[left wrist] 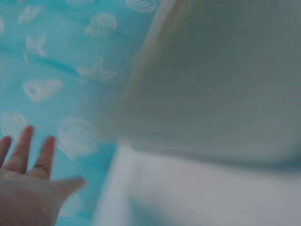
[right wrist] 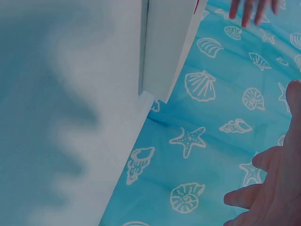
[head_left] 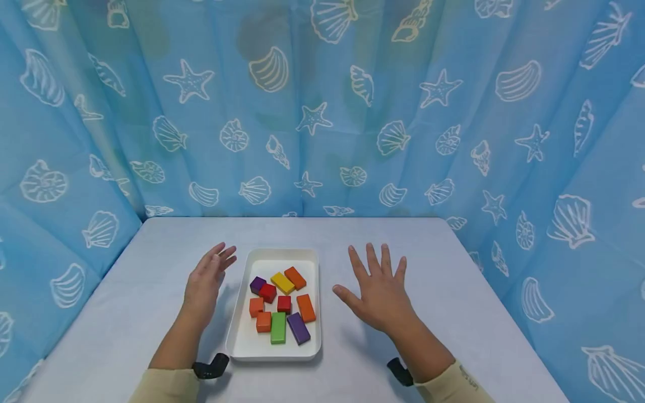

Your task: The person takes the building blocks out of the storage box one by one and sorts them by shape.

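A white tray (head_left: 234,347) stands on the table with several coloured blocks lying loose in it. Among them are a green block (head_left: 278,328), a long purple block (head_left: 299,328), a yellow block (head_left: 283,283), a red cube (head_left: 284,304) and an orange cube (head_left: 263,322). To the left of the tray my left hand (head_left: 204,285) hovers with its fingers extended, holding nothing. On the other side my right hand (head_left: 380,296) is raised with its fingers spread, touching neither tray nor blocks. Both hands also show in the wrist views, the left hand (left wrist: 33,188) with fingers apart.
A white-covered table (head_left: 428,252) surrounds the tray. Behind it and at both sides hangs a blue curtain (head_left: 312,151) with white shells and starfish. A black wrist strap piece (head_left: 211,366) sits by the left cuff, another black piece (head_left: 400,371) by the right.
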The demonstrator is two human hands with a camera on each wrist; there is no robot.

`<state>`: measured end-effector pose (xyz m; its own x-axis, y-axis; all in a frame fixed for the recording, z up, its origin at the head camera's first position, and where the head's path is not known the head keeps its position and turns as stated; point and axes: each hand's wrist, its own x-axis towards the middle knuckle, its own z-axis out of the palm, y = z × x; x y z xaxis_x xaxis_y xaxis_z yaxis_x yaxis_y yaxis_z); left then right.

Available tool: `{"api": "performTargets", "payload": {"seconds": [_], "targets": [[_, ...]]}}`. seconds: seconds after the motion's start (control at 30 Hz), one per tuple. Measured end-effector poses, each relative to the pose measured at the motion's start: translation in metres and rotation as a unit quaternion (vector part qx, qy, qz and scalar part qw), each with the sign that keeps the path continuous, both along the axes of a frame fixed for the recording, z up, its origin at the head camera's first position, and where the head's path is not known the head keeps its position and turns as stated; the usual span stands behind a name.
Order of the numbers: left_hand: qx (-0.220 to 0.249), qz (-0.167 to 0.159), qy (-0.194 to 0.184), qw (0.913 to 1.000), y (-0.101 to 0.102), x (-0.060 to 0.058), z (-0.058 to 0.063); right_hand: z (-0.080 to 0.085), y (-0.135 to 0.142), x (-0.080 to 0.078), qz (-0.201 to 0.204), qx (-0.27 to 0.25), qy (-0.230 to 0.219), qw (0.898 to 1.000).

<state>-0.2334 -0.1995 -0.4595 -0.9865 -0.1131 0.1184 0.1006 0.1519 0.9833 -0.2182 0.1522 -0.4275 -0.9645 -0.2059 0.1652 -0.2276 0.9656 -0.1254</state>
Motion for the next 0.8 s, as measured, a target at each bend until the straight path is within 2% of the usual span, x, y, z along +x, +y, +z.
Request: {"api": "performTargets", "payload": {"seconds": [0.07,0.13,0.2,0.27,0.4,0.5,0.67,0.8], "targets": [[0.101,0.014,-0.024,0.9945,-0.009,-0.002,-0.015,-0.001,-0.001,0.002,0.0,-0.006,-0.002,1.0],[0.17,0.019,-0.039,0.9845,-0.014,-0.002,-0.027,-0.002,-0.001,0.005,-0.002,-0.008,-0.01,1.0],[0.194,0.024,-0.051,0.9795,-0.017,-0.004,-0.036,-0.003,-0.004,0.006,-0.004,-0.006,-0.016,1.0],[0.198,0.02,-0.056,0.9784,-0.017,-0.006,-0.041,-0.005,-0.006,0.006,-0.007,-0.003,-0.019,1.0],[0.114,0.017,-0.083,0.9899,-0.014,-0.009,-0.047,-0.007,-0.011,0.004,-0.007,-0.002,-0.015,1.0],[0.046,0.012,-0.101,0.9937,-0.011,-0.01,-0.049,-0.008,-0.015,0.002,-0.002,-0.004,-0.017,1.0],[-0.007,-0.012,-0.101,0.9947,-0.002,-0.01,-0.051,-0.01,-0.026,-0.002,0.019,-0.018,-0.037,0.999],[-0.073,-0.035,-0.101,0.9916,0.002,-0.006,-0.052,-0.012,-0.041,-0.006,0.051,-0.059,-0.069,0.995]]}}
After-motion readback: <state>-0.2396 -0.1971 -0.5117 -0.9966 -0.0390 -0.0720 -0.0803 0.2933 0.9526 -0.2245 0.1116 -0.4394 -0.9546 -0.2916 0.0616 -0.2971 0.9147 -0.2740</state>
